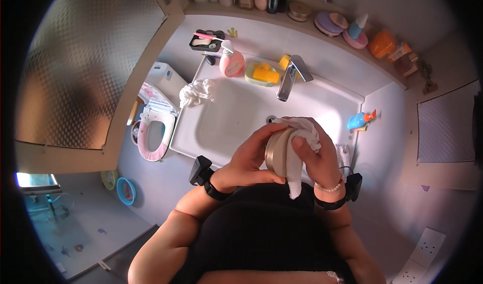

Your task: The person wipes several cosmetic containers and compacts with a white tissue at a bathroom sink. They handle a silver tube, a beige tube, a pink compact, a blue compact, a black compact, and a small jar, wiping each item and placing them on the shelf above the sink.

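Over the near edge of the white sink [226, 128], my left hand [246, 156] grips a round, gold-rimmed compact case [274, 153] by its side, tilted on edge. My right hand [322, 158] presses a crumpled white cloth [302, 128] against the face of the case, thumb on top. One end of the cloth hangs down below the fingers. Part of the case's face is hidden by the cloth and the right hand. Both wrists wear black straps with small black devices, and the right one also has a beaded bracelet.
Behind the sink stand a chrome faucet [288, 83], a pink pump bottle [232, 63] and a yellow sponge [265, 74]. Another white cloth [197, 92] lies on the left rim. A blue bottle [359, 120] stands at right. Cosmetics line the shelf [312, 25] above; an open cabinet door [133, 78] reaches in left.
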Demonstrator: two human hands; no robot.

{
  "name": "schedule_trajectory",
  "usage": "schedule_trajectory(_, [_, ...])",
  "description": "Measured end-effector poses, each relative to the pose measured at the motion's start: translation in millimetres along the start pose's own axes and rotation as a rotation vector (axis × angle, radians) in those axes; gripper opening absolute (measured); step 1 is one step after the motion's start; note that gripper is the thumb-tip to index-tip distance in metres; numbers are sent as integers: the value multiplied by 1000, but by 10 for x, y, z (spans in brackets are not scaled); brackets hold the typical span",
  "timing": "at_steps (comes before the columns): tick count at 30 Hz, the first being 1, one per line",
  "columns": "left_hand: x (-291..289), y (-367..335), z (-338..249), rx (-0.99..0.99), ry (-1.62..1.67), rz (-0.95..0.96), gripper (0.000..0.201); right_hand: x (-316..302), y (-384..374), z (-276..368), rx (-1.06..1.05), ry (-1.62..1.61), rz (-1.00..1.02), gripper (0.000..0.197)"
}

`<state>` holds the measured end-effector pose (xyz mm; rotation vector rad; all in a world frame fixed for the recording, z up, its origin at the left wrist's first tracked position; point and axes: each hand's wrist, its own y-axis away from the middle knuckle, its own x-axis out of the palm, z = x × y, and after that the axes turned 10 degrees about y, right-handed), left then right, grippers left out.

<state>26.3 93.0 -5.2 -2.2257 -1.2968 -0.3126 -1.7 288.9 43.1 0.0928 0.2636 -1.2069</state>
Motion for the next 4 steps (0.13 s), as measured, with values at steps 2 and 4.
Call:
schedule_trajectory(2, [-6, 22, 35, 0, 80, -1, 107, -28, -24, -2, 46, -40, 39, 49])
schedule_trajectory(4, [-19, 43, 67, -2, 119, -3, 108, -70, -29, -5, 69, -59, 58, 48])
